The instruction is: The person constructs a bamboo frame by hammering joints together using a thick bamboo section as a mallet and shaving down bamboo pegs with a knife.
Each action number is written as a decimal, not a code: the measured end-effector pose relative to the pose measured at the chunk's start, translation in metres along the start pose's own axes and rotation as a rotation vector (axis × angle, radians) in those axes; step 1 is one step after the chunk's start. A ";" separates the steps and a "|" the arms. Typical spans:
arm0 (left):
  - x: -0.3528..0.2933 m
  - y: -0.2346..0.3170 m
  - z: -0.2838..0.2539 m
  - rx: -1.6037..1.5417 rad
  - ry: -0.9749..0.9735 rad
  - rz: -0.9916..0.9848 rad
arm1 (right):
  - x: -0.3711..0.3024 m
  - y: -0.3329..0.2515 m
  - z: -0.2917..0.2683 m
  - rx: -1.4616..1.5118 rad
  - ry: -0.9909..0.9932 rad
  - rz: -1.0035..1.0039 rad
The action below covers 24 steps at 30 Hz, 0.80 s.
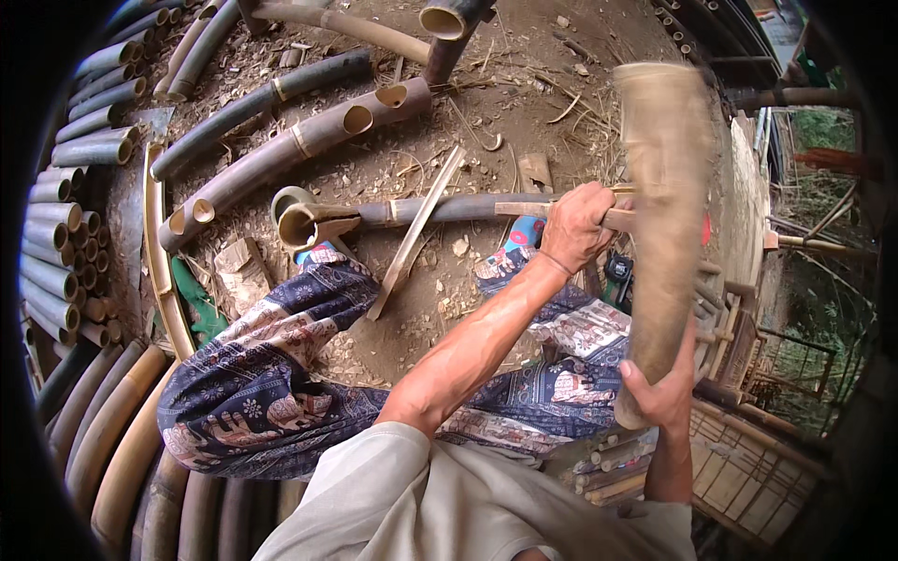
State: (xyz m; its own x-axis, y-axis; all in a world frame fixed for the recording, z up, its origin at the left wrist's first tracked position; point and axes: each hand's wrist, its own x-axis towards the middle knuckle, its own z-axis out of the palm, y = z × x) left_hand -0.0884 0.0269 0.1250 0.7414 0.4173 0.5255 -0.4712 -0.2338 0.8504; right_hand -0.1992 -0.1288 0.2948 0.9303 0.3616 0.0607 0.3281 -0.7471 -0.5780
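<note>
My right hand (666, 385) is wrapped round the narrow lower end of a thick wooden club (666, 215), whose broad head is smeared by motion. The club stands across the right side of the view, partly over what lies behind it. My left hand (578, 226) is closed round a light wooden piece (526, 208), which sticks out on both sides of the fist. Its full shape is hidden by my fingers and the club. Beside that hand a dark bamboo pole (421, 210) runs leftward between my feet, with a notched, open end (299, 227) at the far left.
A split bamboo strip (416, 234) slants across the pole. Two long bamboo lengths lie ahead, one with cut holes (309, 140). Bamboo tubes are stacked at left (51, 252), with more poles (122, 439) below. Chips cover the dirt floor. A wooden block (241, 271) rests near my leg.
</note>
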 end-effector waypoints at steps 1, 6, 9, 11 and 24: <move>0.001 -0.002 -0.003 0.011 -0.044 -0.016 | 0.005 0.001 0.002 -0.154 -0.043 -0.007; -0.046 -0.027 -0.071 0.522 -0.178 -0.186 | -0.003 -0.007 -0.001 0.547 0.111 0.122; -0.132 -0.081 -0.149 1.040 -0.354 -0.622 | -0.004 0.015 0.005 0.506 0.230 -0.078; -0.184 -0.107 -0.177 1.179 -0.424 -0.893 | -0.001 0.010 0.004 0.506 0.234 -0.055; -0.030 -0.006 -0.160 -0.742 0.031 -1.335 | -0.037 0.035 0.006 0.875 0.180 0.234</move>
State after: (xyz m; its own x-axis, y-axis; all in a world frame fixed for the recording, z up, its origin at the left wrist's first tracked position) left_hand -0.1839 0.1560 0.1008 0.7994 -0.0201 -0.6004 0.3797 0.7914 0.4790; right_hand -0.2228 -0.1653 0.2675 0.9928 0.1075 -0.0522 -0.0442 -0.0759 -0.9961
